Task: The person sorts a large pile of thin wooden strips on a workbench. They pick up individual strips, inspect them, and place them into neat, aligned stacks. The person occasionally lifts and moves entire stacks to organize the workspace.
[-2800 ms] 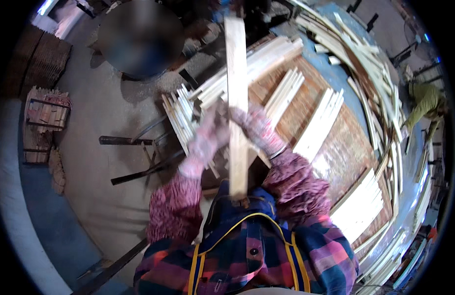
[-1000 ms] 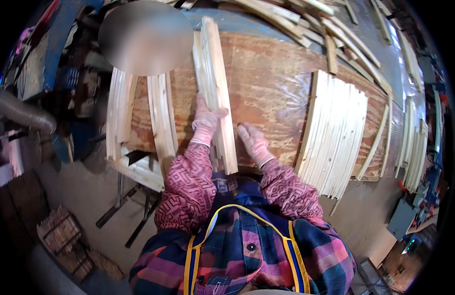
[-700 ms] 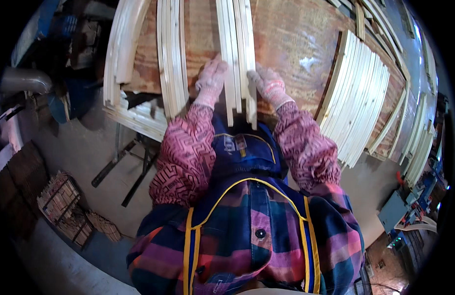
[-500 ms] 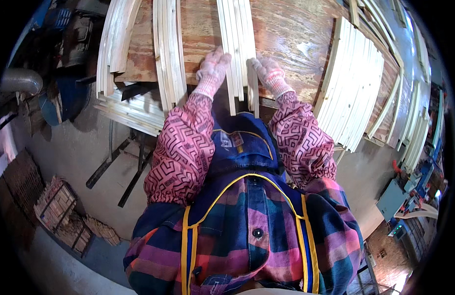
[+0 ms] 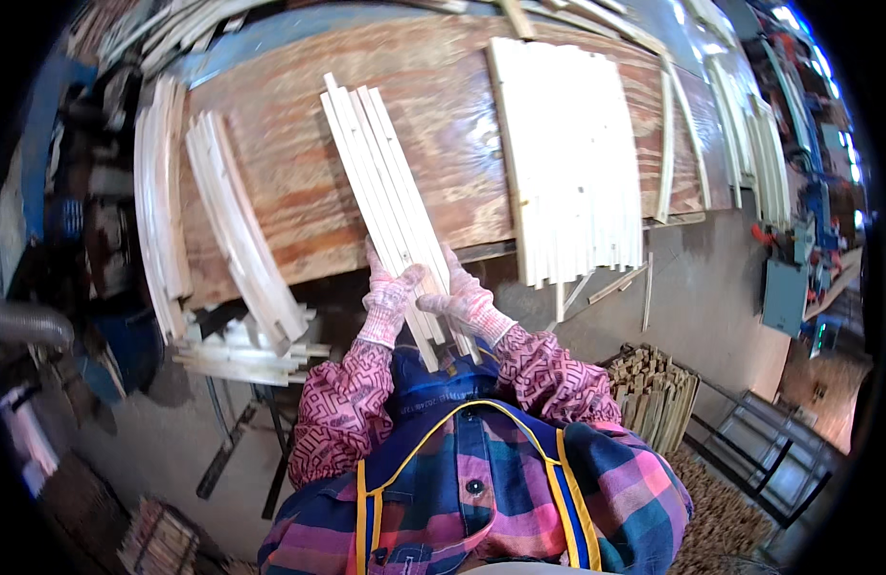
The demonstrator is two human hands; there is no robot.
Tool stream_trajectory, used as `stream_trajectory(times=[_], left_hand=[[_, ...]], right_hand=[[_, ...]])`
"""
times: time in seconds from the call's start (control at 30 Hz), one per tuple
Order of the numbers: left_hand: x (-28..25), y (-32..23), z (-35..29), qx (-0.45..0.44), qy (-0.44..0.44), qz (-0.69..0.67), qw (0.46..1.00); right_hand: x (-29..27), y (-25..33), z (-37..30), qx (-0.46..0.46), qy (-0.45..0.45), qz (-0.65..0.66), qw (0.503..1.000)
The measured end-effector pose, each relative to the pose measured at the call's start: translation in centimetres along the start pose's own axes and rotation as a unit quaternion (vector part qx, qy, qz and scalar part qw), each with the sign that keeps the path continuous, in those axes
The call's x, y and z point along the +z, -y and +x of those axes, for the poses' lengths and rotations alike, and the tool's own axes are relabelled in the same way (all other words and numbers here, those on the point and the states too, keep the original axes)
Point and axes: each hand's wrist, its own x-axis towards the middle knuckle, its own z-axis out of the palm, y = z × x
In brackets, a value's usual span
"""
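Observation:
A small bundle of long pale wood strips point(image 5: 380, 182) lies over the near edge of a plywood-topped table point(image 5: 299, 72), its near ends jutting out toward my apron. My left hand point(image 5: 393, 292), in a whitish work glove, grips the bundle from its left side, thumb across the top. On the other side my right hand point(image 5: 462, 299), gloved the same way, closes on the strips with its thumb on top too. The near ends are slightly uneven. Both forearms wear pink patterned sleeve covers.
Left on the table are two more groups of strips, a nearer one point(image 5: 241, 230) and one at the edge point(image 5: 160, 192). A wide row of strips point(image 5: 567, 163) lies to the right. Cut wood pieces fill a rack point(image 5: 654, 398) at the lower right. Metal legs point(image 5: 227, 450) stand lower left.
My hands have moved from lying along the bundle's sides to gripping it nearer my body. The bundle now slants, its far end toward the left. The view has shifted to the right.

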Motion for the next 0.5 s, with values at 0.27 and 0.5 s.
stream_trajectory(times=[0.27, 0.5], left_hand=[[21.3, 3.7, 7.0, 0.136, -0.02, 0.555, 0.82], [27.3, 5.6, 11.1, -0.026, -0.077, 0.635, 0.768]], right_hand=[[-23.3, 3.6, -5.0, -0.021, -0.122, -0.178, 0.976], [-32.7, 3.8, -1.5, -0.027, -0.064, -0.469, 0.88]])
